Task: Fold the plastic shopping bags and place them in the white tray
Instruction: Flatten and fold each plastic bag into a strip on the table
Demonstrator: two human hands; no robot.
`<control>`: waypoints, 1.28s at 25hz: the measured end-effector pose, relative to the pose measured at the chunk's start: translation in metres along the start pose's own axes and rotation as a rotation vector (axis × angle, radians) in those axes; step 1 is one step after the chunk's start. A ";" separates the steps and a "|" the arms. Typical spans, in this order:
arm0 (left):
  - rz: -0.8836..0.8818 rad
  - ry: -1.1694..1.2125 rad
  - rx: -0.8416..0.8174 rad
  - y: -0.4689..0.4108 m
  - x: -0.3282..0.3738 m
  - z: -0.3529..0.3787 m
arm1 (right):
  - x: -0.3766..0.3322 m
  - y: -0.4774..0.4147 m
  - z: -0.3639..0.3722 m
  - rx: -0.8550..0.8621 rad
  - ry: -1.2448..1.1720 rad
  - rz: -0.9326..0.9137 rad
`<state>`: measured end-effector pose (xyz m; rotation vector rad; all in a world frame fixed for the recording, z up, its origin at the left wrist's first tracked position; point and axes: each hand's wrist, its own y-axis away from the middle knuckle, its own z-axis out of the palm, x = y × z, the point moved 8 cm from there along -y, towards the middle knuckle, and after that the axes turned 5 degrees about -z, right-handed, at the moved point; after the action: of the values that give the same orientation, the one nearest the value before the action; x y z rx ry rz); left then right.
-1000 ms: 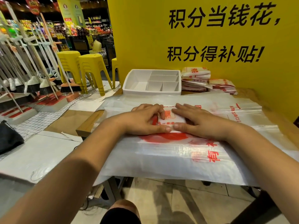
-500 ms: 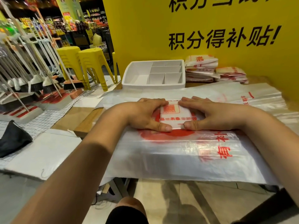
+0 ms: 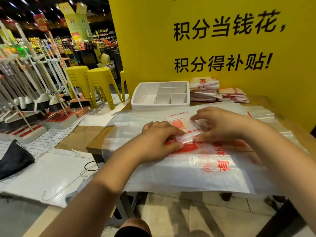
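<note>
We see two hands at work, both on one folded bag, a small white packet with red print. It lies on top of the flat bags, a layer of clear plastic sheets with red lettering spread across the wooden table; how many sheets are in that layer we cannot tell.

The left hand has its fingers bent over the packet's near left corner and pinches it against the thumb. The right hand grasps the packet from the right, with its thumb at the near edge and its fingertips reaching over the far edge.

Beyond the hands, at the far side of the table, stands one white tray. We count six compartments in it: one large one on the left and five smaller ones on the right. No bags show inside it. Just right of the tray sit two piles of folded bags, the left pile taller than the right, against the yellow board, which carries two lines of black characters.

To the far left we count two stacks of yellow stools in full view, with the edge of a third beside the board. Further left is a row of brooms, too crowded for us to count. One black cloth lies at the near left.
</note>
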<state>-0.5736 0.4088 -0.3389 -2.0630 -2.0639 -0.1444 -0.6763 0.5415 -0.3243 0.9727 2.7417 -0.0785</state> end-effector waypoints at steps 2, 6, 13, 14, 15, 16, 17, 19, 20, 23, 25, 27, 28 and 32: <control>0.028 0.070 0.039 0.000 0.001 0.000 | 0.005 0.017 -0.009 0.209 0.087 0.152; 0.073 0.224 -0.007 -0.004 0.009 0.010 | -0.005 0.038 0.006 0.348 0.018 0.294; 0.110 0.210 -0.004 0.001 0.019 0.011 | 0.013 0.042 0.014 0.410 -0.301 0.469; 0.111 0.199 0.006 0.001 0.019 0.011 | 0.015 0.042 0.014 0.413 -0.413 0.476; 0.108 0.205 0.014 0.001 0.017 0.012 | 0.015 0.043 0.013 0.425 -0.541 0.474; 0.102 0.222 0.016 0.001 0.016 0.013 | 0.015 0.042 0.013 0.429 -0.632 0.479; 0.098 0.237 0.017 0.001 0.014 0.013 | 0.013 0.042 0.011 0.410 -0.660 0.475; 0.091 0.237 0.016 0.001 0.012 0.014 | 0.009 0.037 0.009 0.346 -0.550 0.422; 0.081 0.226 0.011 0.001 0.012 0.015 | 0.010 0.036 0.008 0.334 -0.517 0.396; 0.038 0.180 -0.020 0.001 0.011 0.018 | 0.028 0.040 -0.005 0.398 -0.625 0.339; 0.038 0.147 -0.041 -0.001 0.012 0.018 | 0.051 0.047 -0.022 0.439 -0.633 0.325; 0.049 0.108 -0.050 -0.006 0.014 0.017 | 0.081 0.053 -0.037 0.466 -0.722 0.352; 0.054 0.094 -0.051 -0.008 0.014 0.017 | 0.100 0.054 -0.044 0.490 -0.767 0.389; 0.096 0.072 -0.030 -0.013 0.017 0.017 | 0.183 0.035 -0.067 0.642 -0.891 0.606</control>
<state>-0.5881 0.4287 -0.3508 -2.1368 -1.9286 -0.2319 -0.8048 0.6898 -0.3012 1.4161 1.5435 -1.0373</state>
